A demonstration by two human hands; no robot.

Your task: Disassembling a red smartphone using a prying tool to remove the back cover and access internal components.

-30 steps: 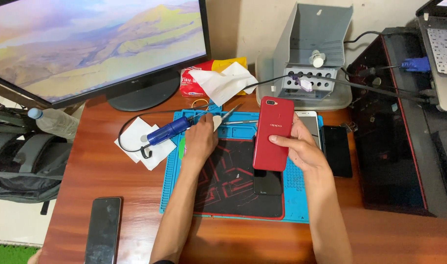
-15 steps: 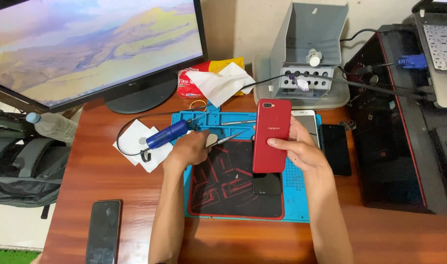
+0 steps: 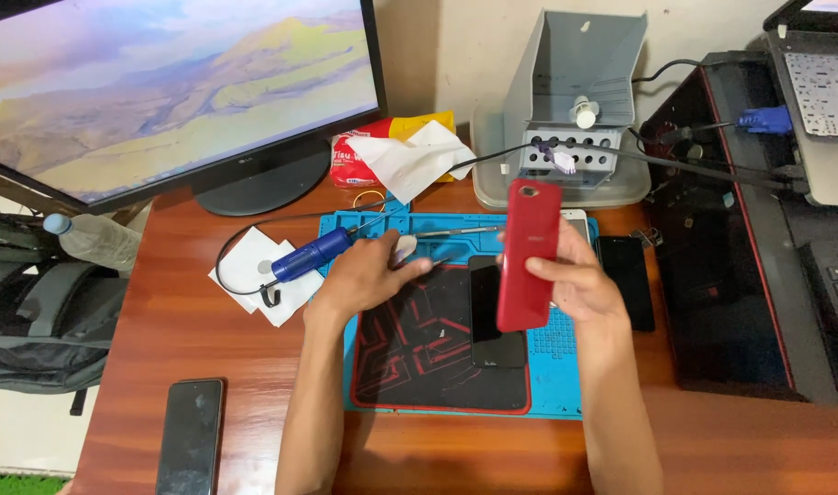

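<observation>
Red, glossy and rectangular, the phone back cover stands upright in the right hand, fingers wrapped around its edge, above the blue silicone repair mat. The left hand pinches thin metal tweezers (tips toward a dark phone lying on the mat).

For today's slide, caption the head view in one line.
Right hand holds a red phone upright over a blue mat; left hand reaches tweezers.
</observation>
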